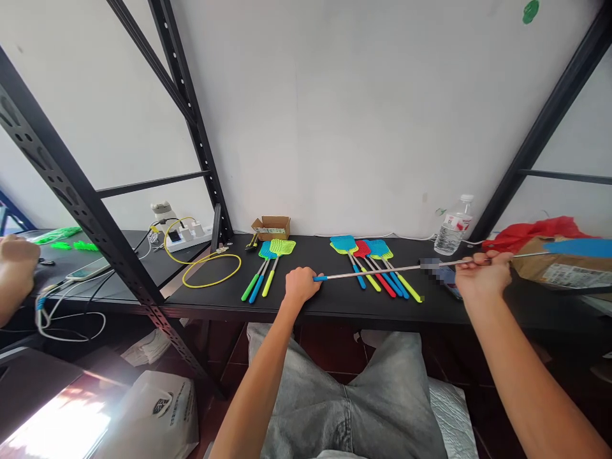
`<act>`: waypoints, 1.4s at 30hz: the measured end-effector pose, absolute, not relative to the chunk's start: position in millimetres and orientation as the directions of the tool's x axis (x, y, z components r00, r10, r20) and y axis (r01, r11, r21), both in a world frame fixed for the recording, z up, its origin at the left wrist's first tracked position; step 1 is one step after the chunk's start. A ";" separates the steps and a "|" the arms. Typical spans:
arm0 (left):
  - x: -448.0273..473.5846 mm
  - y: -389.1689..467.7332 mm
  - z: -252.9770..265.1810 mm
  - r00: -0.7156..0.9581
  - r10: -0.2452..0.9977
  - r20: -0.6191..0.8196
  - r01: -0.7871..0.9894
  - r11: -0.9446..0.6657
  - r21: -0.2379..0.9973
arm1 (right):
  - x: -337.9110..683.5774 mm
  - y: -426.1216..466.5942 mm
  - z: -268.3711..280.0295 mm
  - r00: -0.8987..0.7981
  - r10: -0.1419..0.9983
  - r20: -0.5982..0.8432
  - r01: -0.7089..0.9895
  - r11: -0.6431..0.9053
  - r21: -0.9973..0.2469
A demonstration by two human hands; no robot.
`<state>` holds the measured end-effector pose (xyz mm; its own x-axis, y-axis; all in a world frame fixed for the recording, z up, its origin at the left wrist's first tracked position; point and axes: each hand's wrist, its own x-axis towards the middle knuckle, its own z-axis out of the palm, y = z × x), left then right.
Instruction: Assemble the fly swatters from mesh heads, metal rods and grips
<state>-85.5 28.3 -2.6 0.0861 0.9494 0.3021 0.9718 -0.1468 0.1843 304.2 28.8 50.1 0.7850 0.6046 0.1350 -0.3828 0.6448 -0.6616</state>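
My left hand (301, 285) is closed round the blue handle of a fly swatter (373, 273), whose metal rod is drawn out long to the right. My right hand (484, 275) pinches that rod near its far end, and the blue swatter head lies beyond it, over a cardboard box. Behind the rod rests a fan of several fly swatters (385, 282) with blue, red and yellow heads. A smaller group of fly swatters (261, 280) with green, blue and yellow handles lies left of my left hand.
A small open carton (271, 227) stands by the wall. A water bottle (454, 225) is at the back right, near a brown box (549, 271) and red cloth (535, 233). A yellow cable (213, 282) loops on the left. Another person's hand (18, 255) shows beyond the black post (90, 185).
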 end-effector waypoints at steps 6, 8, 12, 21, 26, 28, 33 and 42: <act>-85.6 28.7 -2.3 0.082 0.956 0.282 0.971 -0.141 0.192 | 249.7 34.3 36.4 0.651 0.740 0.169 -0.515 0.594 -0.618; -85.7 28.9 -2.3 0.079 0.956 0.284 0.971 -0.138 0.194 | 230.0 33.9 32.9 0.614 0.761 0.207 -0.517 0.587 -0.623; -85.6 29.6 -2.9 0.075 0.955 0.287 0.972 -0.134 0.192 | 195.9 31.3 29.5 0.583 0.776 0.240 -0.528 0.587 -0.614; -86.1 31.0 -6.1 0.060 0.949 0.310 0.973 -0.125 0.193 | 123.5 26.0 15.5 0.471 0.850 0.238 -0.517 0.484 -0.706; -86.6 31.7 -5.7 0.056 0.952 0.300 0.972 -0.121 0.201 | 119.1 24.7 15.2 0.415 0.874 0.252 -0.533 0.458 -0.711; -86.2 31.2 -4.6 0.056 0.955 0.290 0.972 -0.119 0.204 | 119.3 23.1 16.2 0.410 0.876 0.253 -0.536 0.456 -0.710; -84.5 28.9 -1.4 0.047 0.967 0.251 0.976 -0.098 0.196 | 100.1 15.6 7.4 0.358 0.904 0.234 -0.529 0.403 -0.747; -83.8 28.9 -3.2 0.042 0.960 0.275 0.973 -0.102 0.209 | 58.4 4.0 -7.8 0.123 0.956 0.266 -0.390 0.294 -0.873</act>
